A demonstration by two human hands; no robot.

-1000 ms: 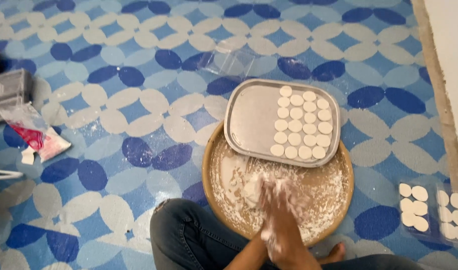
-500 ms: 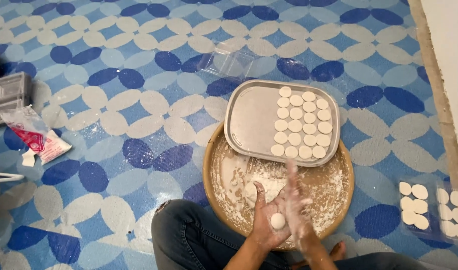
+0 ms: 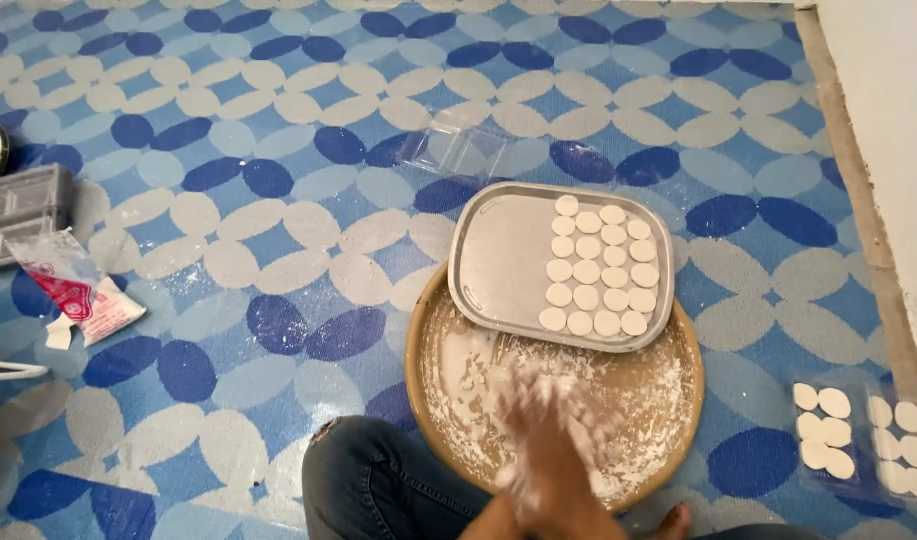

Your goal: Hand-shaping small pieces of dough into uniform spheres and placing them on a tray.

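Sitting on a blue-and-cream patterned floor mat [image 3: 228, 250], the person has the whole setup spread out within reach. Biggest piece on it is the round, flour-dusted wooden tray [image 3: 668, 400], right in front of a denim-clad knee [image 3: 378, 490]. Resting across its far rim is a rectangular metal tray [image 3: 498, 260], right half filled with neat columns of small white dough discs [image 3: 598, 268], left half bare. So roughly half that tray looks filled and half is left to go, judging purely by the space.

Over the wooden tray, the hands [image 3: 553, 440] are pressed together palm to palm and badly motion-blurred, coated in flour. Pretty sure there's a bit of dough between them, but honestly can't tell, since the blur hides whatever's in there.

Off to the right, near the wall, a clear plastic tray [image 3: 863, 480] holds more white discs, looks like a finished lot. An empty clear plastic container [image 3: 458, 150] sits just beyond the metal tray. Far left: a grey metal mould [image 3: 23, 210], and just beside it a flour packet [image 3: 73, 290] with red print, opened. Loose flour is scattered over the wooden tray's floor.
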